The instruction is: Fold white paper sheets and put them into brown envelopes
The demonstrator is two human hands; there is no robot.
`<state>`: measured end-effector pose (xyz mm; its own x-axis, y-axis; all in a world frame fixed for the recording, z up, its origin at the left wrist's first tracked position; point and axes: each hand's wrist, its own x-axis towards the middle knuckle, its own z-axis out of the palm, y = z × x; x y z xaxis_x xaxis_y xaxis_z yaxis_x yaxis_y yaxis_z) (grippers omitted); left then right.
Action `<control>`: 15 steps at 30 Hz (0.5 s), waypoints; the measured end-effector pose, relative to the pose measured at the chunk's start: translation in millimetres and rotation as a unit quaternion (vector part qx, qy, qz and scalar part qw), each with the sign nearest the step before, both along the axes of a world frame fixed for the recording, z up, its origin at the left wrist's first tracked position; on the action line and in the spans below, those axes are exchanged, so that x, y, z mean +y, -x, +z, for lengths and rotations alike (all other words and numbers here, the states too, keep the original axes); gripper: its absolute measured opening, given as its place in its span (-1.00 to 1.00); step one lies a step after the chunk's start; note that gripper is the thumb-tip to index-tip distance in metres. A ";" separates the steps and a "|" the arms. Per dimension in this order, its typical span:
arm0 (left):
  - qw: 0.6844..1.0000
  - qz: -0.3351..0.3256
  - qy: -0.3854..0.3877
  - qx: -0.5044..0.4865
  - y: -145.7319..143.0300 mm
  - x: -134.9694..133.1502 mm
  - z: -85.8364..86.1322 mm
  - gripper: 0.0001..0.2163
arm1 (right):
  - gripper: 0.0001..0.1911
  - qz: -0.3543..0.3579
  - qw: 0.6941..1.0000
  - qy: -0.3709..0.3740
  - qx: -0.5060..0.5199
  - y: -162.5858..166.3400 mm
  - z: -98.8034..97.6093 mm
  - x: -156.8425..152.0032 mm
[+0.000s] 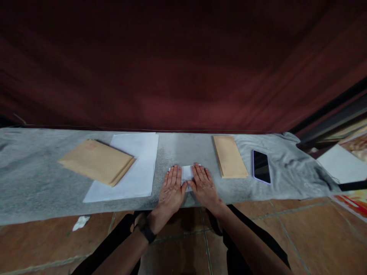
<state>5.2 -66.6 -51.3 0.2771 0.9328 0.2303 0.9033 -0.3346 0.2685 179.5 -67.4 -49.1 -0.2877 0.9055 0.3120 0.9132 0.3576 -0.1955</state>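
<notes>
A small folded sheet of white paper [187, 173] lies flat on the grey cloth near its front edge. My left hand [172, 188] rests palm down over the paper's left part, fingers stretched forward. Over the right part lies my right hand [204, 186], also flat, its fingers extended. The two thumbs nearly meet at the paper's near side. Both hands press on the paper without gripping it, and they hide its two ends.
On the left, a stack of brown envelopes [97, 162] partly covers large white sheets [143, 168]. To the right are more brown envelopes [230, 156] and a phone [261, 166]. A dark red curtain [183, 76] hangs behind the grey cloth [34, 172]. A white scrap [81, 222] lies on the tiled floor.
</notes>
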 end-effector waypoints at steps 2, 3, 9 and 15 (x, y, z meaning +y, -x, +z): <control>1.000 0.012 0.003 -0.004 2.3 -1.0 1.5 -0.38 | -0.37 -0.009 1.000 0.001 -0.002 -2.7 -0.6 -0.4; 1.000 0.017 0.001 -0.006 3.4 -1.5 2.1 -0.37 | -0.37 -0.013 1.000 0.003 -0.004 -3.7 -0.5 -0.6; 0.999 0.026 -0.021 -0.030 9.9 -4.4 4.4 -0.30 | -0.35 -0.031 0.999 0.005 -0.017 -8.9 2.1 -2.9; 0.999 0.018 -0.020 -0.032 13.0 -4.8 7.0 -0.34 | -0.36 -0.044 0.999 -0.001 -0.019 -17.3 0.8 -5.7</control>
<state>-7.8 -71.4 -44.3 0.2280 0.9315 0.2833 0.8961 -0.3146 0.3131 196.8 -73.0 -48.3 -0.2186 0.9275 0.3033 0.9480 0.2755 -0.1595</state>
